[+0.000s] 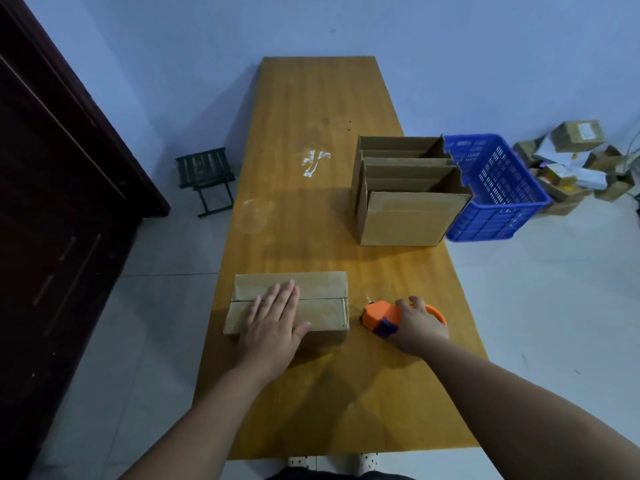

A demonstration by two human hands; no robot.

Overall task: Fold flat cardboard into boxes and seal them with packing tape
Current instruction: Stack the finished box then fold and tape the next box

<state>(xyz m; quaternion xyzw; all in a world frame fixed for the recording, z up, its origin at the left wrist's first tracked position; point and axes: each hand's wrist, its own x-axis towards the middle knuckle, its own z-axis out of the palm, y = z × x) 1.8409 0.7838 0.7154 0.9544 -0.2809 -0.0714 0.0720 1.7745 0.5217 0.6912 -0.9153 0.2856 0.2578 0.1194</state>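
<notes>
I see a long wooden table (311, 133) carrying a closed box (322, 289) at lower centre, an orange tape dispenser (375, 315) just right, and open boxes (405, 216) mid-right.

Room down the middle and left, right side blocked

Between the closed brown cardboard box (311, 289) under my left hand (273, 323) and the cluster of open-topped cardboard boxes (405, 216) far right, the long yellow wooden table (311, 133) offers a wide passage. The orange plastic tape dispenser (377, 315) in my right hand (420, 323) leaves a narrow gap beside the closed box. A blue slatted plastic crate (498, 188) flanks the cluster.
</notes>
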